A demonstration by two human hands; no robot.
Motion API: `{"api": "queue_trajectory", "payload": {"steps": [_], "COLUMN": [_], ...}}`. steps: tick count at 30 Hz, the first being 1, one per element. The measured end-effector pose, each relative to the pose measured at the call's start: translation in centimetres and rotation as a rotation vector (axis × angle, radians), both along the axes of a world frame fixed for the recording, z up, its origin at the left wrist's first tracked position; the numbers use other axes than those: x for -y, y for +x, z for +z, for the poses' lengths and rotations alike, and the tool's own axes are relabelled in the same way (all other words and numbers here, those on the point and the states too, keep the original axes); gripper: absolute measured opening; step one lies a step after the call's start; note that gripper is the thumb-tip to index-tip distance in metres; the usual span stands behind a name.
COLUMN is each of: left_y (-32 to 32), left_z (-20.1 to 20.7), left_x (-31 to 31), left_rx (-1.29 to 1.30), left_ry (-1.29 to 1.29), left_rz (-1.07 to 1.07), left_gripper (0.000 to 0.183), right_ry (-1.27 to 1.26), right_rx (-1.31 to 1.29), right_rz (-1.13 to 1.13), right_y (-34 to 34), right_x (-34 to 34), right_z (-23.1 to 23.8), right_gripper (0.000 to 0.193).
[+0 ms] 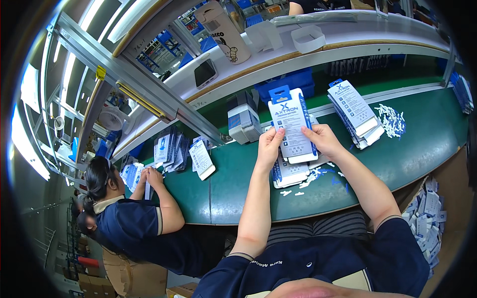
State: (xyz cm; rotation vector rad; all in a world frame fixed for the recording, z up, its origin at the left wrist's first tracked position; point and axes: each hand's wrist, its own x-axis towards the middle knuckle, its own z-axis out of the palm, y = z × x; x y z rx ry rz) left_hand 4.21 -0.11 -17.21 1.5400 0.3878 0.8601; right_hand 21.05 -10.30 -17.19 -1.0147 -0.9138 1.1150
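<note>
A flat white-and-blue cardboard box (pixel 294 116) with a blue hang tab is held upright before me, its printed side toward me. My left hand (pixel 271 145) grips its lower left edge, the thumb on the face. On the opposite edge my right hand (pixel 323 140) is closed too, its thumb pressing the front. Similar flat boxes (pixel 288 175) lie partly hidden under it on the table. White and blue paper scraps (pixel 312 176) are scattered beside them. To the right of my right hand stands a fanned stack of the same boxes (pixel 354 111).
The green table (pixel 233 191) holds a scrap heap (pixel 392 121), a strapped bundle (pixel 243 121) and more boxes (pixel 202 159). A blue bin (pixel 300 82) stands behind. The shelf carries a phone (pixel 205 73) and tumbler (pixel 223 35). A co-worker (pixel 134 213) sits left; a carton of flat pieces (pixel 426 223) is right.
</note>
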Motion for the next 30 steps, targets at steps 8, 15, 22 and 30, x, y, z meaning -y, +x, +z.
{"api": "queue_trajectory", "payload": {"steps": [8, 15, 22, 30], "left_y": [-0.8, 0.2, 0.8, 1.2], "left_z": [-0.7, -0.4, 0.3, -0.4], "left_x": [-0.9, -0.3, 0.3, 0.8], "left_rx": [-0.198, -0.179, 0.095, -0.104], "left_ry": [-0.149, -0.08, -0.112, 0.041], "left_rz": [-0.137, 0.189, 0.367, 0.155], "left_gripper": [0.034, 0.047, 0.045, 0.041], "right_ry": [-0.021, -0.137, -0.131, -0.017], "right_rx": [-0.092, 0.046, 0.123, 0.027], "right_rz": [-0.044, 0.062, 0.204, -0.106], "right_y": [-0.6, -1.3, -1.1, 0.2], "right_x": [-0.2, -0.4, 0.5, -0.5], "right_z": [-0.8, -0.9, 0.3, -0.2], "right_gripper": [0.04, 0.04, 0.038, 0.033]}}
